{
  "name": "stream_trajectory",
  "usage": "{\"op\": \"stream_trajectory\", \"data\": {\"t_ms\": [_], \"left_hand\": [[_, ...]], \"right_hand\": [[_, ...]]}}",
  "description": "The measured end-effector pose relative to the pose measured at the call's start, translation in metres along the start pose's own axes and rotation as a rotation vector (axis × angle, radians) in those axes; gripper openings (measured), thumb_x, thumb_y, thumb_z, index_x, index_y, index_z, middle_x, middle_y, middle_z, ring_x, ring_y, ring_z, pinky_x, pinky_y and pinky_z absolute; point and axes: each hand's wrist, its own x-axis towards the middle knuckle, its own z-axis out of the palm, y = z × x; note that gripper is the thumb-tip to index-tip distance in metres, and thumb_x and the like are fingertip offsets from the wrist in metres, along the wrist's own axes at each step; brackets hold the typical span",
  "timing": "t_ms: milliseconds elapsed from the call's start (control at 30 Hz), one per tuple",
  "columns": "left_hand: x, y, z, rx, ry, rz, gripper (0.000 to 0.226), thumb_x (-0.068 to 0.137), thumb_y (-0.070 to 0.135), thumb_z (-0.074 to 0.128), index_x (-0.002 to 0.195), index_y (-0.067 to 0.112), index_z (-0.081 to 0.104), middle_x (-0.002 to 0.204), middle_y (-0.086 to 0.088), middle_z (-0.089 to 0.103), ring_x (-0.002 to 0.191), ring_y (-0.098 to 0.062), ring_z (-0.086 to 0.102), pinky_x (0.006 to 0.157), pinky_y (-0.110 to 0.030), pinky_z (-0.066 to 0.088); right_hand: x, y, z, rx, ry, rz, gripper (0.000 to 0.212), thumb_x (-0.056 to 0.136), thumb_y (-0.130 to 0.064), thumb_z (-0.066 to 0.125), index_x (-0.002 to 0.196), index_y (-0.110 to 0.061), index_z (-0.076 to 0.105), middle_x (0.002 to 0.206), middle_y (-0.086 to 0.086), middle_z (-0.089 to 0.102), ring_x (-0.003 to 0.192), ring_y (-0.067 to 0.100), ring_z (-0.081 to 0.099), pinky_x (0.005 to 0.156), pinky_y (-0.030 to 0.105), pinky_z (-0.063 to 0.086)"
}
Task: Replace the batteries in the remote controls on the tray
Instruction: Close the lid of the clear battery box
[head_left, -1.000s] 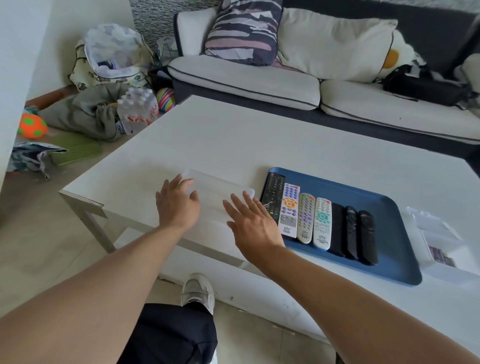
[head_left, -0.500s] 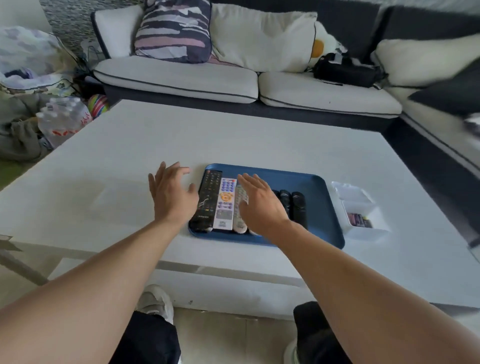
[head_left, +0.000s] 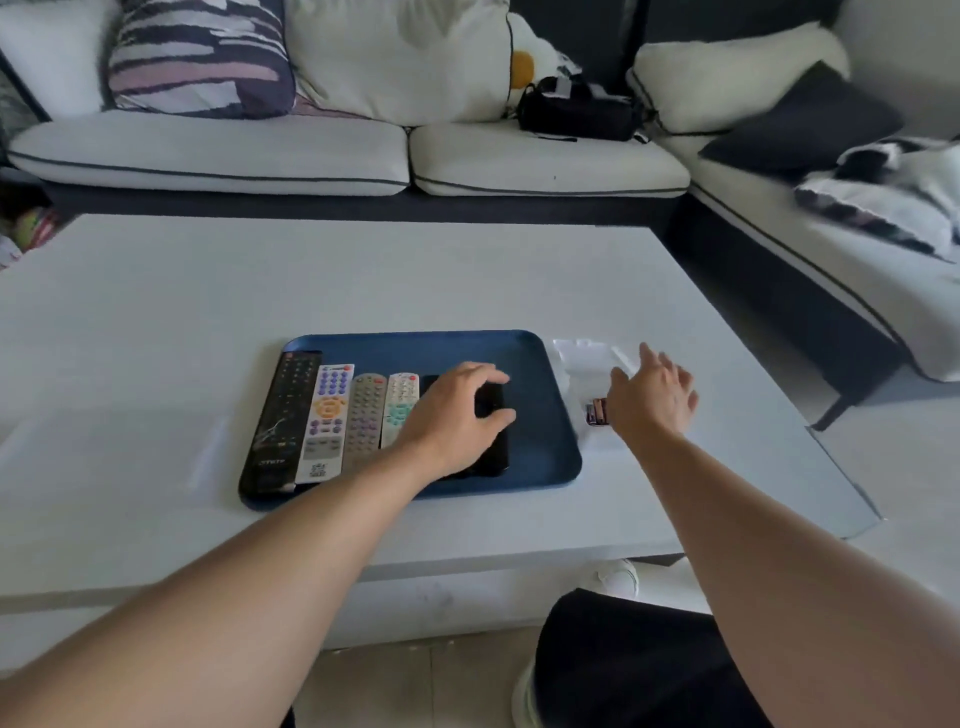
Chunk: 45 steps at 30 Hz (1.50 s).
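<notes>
Curling round a slim black remote (head_left: 493, 415) on the smooth blue tray (head_left: 540, 441), left hand (head_left: 457, 415) grips; right hand (head_left: 652, 397) splayed.

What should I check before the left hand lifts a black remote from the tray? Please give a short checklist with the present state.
1. Left hand is on a black remote: ok, fingers curl over it.
2. Grip is firm: cannot tell.
3. Blue tray lies flat on the table: ok.
4. Other remotes, such as the long black remote, lie clear of the hand: ok.
5. Batteries are in the clear box: ok.
6. Right hand holds a battery: not ok, it is open over the box.
</notes>
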Motion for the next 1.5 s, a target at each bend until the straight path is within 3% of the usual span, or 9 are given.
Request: {"op": "stream_trajectory", "data": {"t_ms": [133, 200, 333, 400, 533, 633, 867, 1067, 1500], "left_hand": [[0.012, 0.034, 0.031, -0.008, -0.178, 0.019, 0.073, 0.089, 0.042, 0.071, 0.152, 0.025, 0.038, 0.158, 0.009, 0.036, 0.146, -0.010, 0.031, 0.113, -0.019, 0.021], [0.020, 0.044, 0.045, -0.052, -0.214, -0.032, 0.090, 0.086, 0.046, 0.074, 0.158, 0.023, 0.025, 0.161, 0.005, 0.033, 0.148, -0.014, 0.030, 0.117, -0.026, 0.025], [0.039, 0.057, 0.065, -0.152, -0.349, -0.156, 0.120, 0.080, 0.043, 0.081, 0.161, 0.022, -0.005, 0.157, 0.001, 0.039, 0.143, -0.018, 0.038, 0.101, -0.021, 0.033], [0.046, 0.055, 0.070, -0.261, -0.377, -0.201, 0.127, 0.078, 0.036, 0.085, 0.159, 0.021, -0.013, 0.152, 0.005, 0.045, 0.137, -0.011, 0.042, 0.095, -0.016, 0.031], [0.059, 0.058, 0.077, -0.601, -0.282, -0.298, 0.109, 0.084, 0.024, 0.080, 0.159, 0.017, 0.002, 0.139, 0.013, 0.055, 0.121, -0.001, 0.051, 0.092, -0.014, 0.036], [0.069, 0.060, 0.076, -0.707, -0.198, -0.347, 0.054, 0.082, 0.035, 0.077, 0.126, 0.031, 0.046, 0.112, 0.017, 0.064, 0.101, 0.004, 0.059, 0.088, -0.016, 0.042], [0.049, 0.066, 0.074, -0.445, -0.218, -0.123, 0.035, 0.096, 0.049, 0.058, 0.105, 0.020, 0.075, 0.125, 0.012, 0.065, 0.123, -0.003, 0.053, 0.084, -0.006, 0.032], [0.035, 0.055, 0.086, -0.029, -0.206, 0.108, 0.037, 0.091, 0.029, 0.073, 0.125, 0.020, 0.064, 0.147, 0.004, 0.053, 0.151, -0.013, 0.024, 0.118, -0.021, 0.009], [0.028, 0.055, 0.089, 0.211, -0.211, 0.266, 0.046, 0.105, 0.032, 0.050, 0.148, 0.016, 0.048, 0.159, 0.004, 0.037, 0.154, -0.020, 0.016, 0.124, -0.027, 0.003]], "right_hand": [[0.014, 0.026, 0.006, 0.381, -0.167, 0.191, 0.033, 0.102, -0.029, 0.041, 0.129, -0.016, 0.057, 0.122, 0.008, 0.063, 0.114, 0.032, 0.054, 0.088, 0.038, 0.048], [0.017, 0.029, 0.002, 0.478, -0.130, 0.171, 0.023, 0.101, -0.018, 0.041, 0.083, -0.010, 0.053, 0.075, 0.004, 0.050, 0.074, 0.025, 0.047, 0.056, 0.030, 0.033], [0.017, 0.038, 0.002, 0.503, -0.082, 0.123, 0.015, 0.092, -0.006, 0.042, 0.083, -0.001, 0.053, 0.068, 0.016, 0.044, 0.076, 0.015, 0.025, 0.048, 0.029, 0.025], [0.017, 0.040, 0.001, 0.554, -0.075, 0.099, 0.022, 0.095, -0.005, 0.047, 0.104, -0.007, 0.067, 0.094, 0.012, 0.072, 0.101, 0.031, 0.067, 0.066, 0.040, 0.054], [0.018, 0.034, -0.003, 0.728, -0.133, 0.128, 0.043, 0.100, -0.004, 0.051, 0.142, -0.017, 0.055, 0.129, -0.005, 0.066, 0.124, 0.019, 0.059, 0.100, 0.027, 0.045], [0.019, 0.029, -0.006, 0.801, -0.133, 0.157, 0.026, 0.103, -0.013, 0.048, 0.122, -0.010, 0.066, 0.128, 0.014, 0.066, 0.123, 0.033, 0.058, 0.108, 0.040, 0.043], [0.030, 0.035, -0.024, 1.016, -0.177, 0.272, 0.061, 0.097, -0.067, 0.038, 0.118, -0.021, 0.072, 0.116, 0.000, 0.067, 0.111, 0.021, 0.060, 0.104, 0.042, 0.041], [0.020, 0.054, -0.024, 0.702, -0.266, 0.160, 0.029, 0.083, -0.046, 0.076, 0.106, -0.029, 0.074, 0.106, -0.003, 0.073, 0.106, 0.022, 0.066, 0.100, 0.047, 0.052], [0.003, 0.060, -0.022, 0.739, -0.147, 0.345, 0.029, 0.078, -0.028, 0.086, 0.103, -0.019, 0.076, 0.093, 0.003, 0.074, 0.089, 0.022, 0.069, 0.092, 0.041, 0.058]]}}
